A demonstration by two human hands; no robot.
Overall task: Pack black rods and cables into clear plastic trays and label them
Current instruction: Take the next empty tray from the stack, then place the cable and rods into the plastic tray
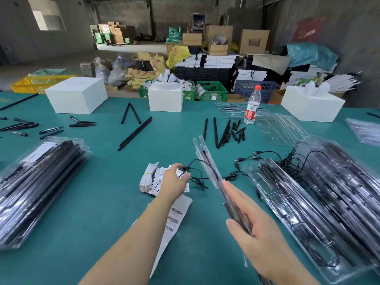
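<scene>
Left hand (174, 177) reaching forward, fingers curled; right hand (255, 239) gripping.

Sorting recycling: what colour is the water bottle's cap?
Red, on the bottle standing upright on the table; the head view shows it.

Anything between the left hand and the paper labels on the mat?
Yes, partly. The left hand is over the label stack, and a loose black cable lies at its fingertips, trailing across the labels' right edge. It looks pinched there, though that is unclear. Nothing else intervenes.
</scene>
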